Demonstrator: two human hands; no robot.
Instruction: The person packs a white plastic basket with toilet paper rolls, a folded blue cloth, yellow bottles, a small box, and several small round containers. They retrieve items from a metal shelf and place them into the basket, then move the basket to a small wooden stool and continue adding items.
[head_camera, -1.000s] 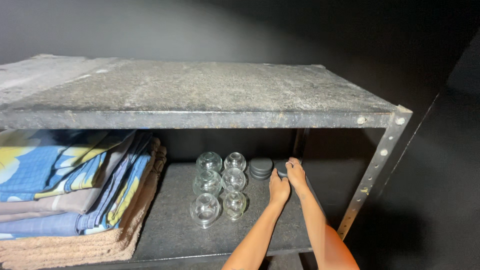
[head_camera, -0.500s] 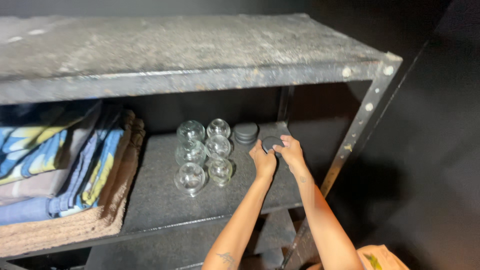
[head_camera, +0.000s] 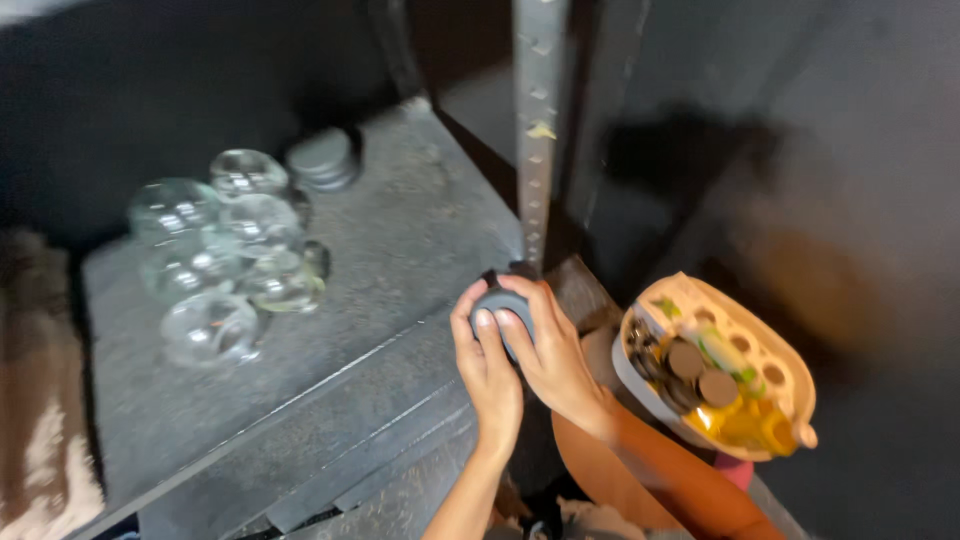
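**Dark round lid held at the shelf's front corner**

Held in both hands: a small dark round lid, just off the front right corner of the grey shelf, beside the metal post. Left hand under and behind, thumb on the rim; right hand curled over from the right, fingers closed on the lid. Flat face tilted toward the camera; no long axis, being round. Bare shelf between the hands and the cluster of glass jars to the left; stack of dark lids further back. Low right, a tan tray with holes, filled with small items. Picture blurred.
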